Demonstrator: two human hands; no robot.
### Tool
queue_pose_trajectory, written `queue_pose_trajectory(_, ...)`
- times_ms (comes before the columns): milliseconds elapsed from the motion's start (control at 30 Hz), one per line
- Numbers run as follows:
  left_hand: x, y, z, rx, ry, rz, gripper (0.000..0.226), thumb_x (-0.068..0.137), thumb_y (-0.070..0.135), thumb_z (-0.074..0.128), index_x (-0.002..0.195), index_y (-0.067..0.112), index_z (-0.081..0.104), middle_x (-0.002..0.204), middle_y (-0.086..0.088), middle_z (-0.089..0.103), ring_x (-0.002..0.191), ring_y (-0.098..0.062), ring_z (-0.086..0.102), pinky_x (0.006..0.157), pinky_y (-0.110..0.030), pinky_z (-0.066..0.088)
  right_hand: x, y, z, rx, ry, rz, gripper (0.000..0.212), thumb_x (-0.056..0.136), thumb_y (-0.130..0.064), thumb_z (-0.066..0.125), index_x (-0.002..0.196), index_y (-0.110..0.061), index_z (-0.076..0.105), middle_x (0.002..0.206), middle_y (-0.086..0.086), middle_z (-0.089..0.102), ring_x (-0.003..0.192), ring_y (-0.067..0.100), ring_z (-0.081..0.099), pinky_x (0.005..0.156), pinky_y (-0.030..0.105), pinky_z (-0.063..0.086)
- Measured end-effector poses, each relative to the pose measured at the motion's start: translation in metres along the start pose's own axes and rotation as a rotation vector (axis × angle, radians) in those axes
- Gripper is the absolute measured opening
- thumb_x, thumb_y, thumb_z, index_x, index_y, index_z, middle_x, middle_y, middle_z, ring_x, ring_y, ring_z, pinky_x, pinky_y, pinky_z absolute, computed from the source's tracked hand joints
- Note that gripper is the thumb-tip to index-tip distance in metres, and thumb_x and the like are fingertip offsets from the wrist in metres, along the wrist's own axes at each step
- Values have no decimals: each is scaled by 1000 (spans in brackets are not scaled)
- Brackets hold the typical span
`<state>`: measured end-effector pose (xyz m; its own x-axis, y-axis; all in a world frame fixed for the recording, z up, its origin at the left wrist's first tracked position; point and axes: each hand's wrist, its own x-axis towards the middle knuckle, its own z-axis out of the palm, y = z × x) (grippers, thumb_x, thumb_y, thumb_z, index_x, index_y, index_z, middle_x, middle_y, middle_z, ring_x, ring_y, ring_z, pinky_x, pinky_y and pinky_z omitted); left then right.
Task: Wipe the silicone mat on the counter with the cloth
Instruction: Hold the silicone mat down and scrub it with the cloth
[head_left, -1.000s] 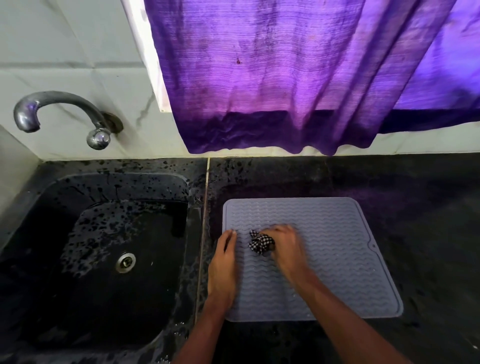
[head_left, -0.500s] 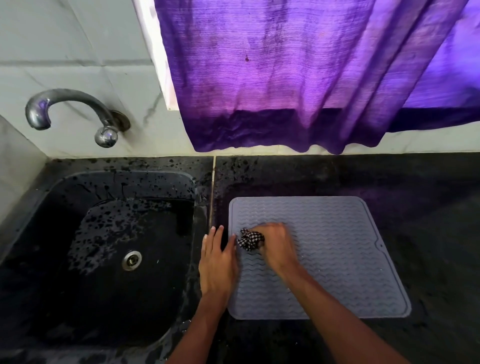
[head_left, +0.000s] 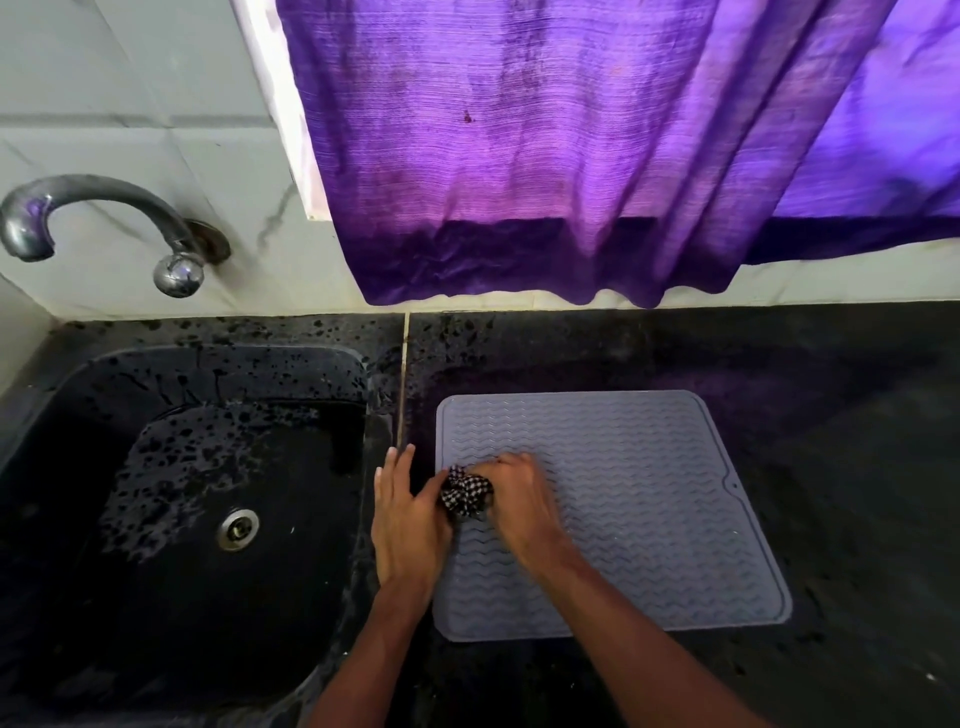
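Observation:
A grey silicone mat (head_left: 634, 499) with a wavy ribbed pattern lies flat on the black counter, right of the sink. My right hand (head_left: 519, 506) presses a bunched black-and-white checkered cloth (head_left: 464, 496) onto the mat near its left edge. My left hand (head_left: 408, 519) lies flat, fingers spread, on the counter at the mat's left border, its thumb side touching the cloth.
A black sink (head_left: 208, 519) with a metal drain (head_left: 238, 528) lies to the left, wet with droplets. A curved metal tap (head_left: 104, 223) juts from the tiled wall. A purple curtain (head_left: 571, 156) hangs over the counter's back edge. Dark counter (head_left: 857, 467) extends right.
My right hand has slid the cloth leftward across the mat to its left edge. My left hand has shifted off the mat onto the strip beside the sink.

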<state>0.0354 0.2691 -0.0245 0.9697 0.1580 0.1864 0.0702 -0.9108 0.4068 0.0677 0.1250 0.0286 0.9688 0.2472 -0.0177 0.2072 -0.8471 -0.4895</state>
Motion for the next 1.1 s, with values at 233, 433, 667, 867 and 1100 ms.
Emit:
queue_pose_trajectory(233,-6,27,4,-93,38,-177,51,77,-7,75,121,17,72,152,-14,47,149,-34,33,115,-46,35,18,2,-17,-1,-56,47,25,77,-2,54,80,-21,70,78,1,67,78,22,64,68,35,54)
queue_pose_trajectory(433,-7,33,11,-109,-43,-190,47,106,38,44,152,28,44,162,14,29,153,-8,14,125,-32,12,16,18,-16,-9,-57,-31,37,75,-4,69,104,-27,72,101,-4,71,98,18,61,88,36,51)
queue_pose_trajectory(667,-9,22,27,58,-22,25,73,60,-15,85,129,2,66,137,-20,61,132,-39,55,113,-50,38,5,47,-31,10,-42,-28,49,66,-3,70,106,-33,72,102,-9,72,97,9,63,85,25,51)
queue_pose_trajectory(867,-9,30,19,184,2,5,75,53,-14,90,123,6,71,132,-15,66,129,-39,58,107,-54,44,7,79,-41,-32,-61,59,54,64,-3,64,105,-37,69,99,-8,72,94,15,66,79,37,56)
queue_pose_trajectory(1100,-10,26,21,78,-15,-23,69,65,-9,88,128,9,67,137,-13,62,135,-41,51,109,-54,43,-9,133,-75,-102,-14,202,57,66,0,60,106,-39,68,102,-7,72,97,20,67,81,37,55)
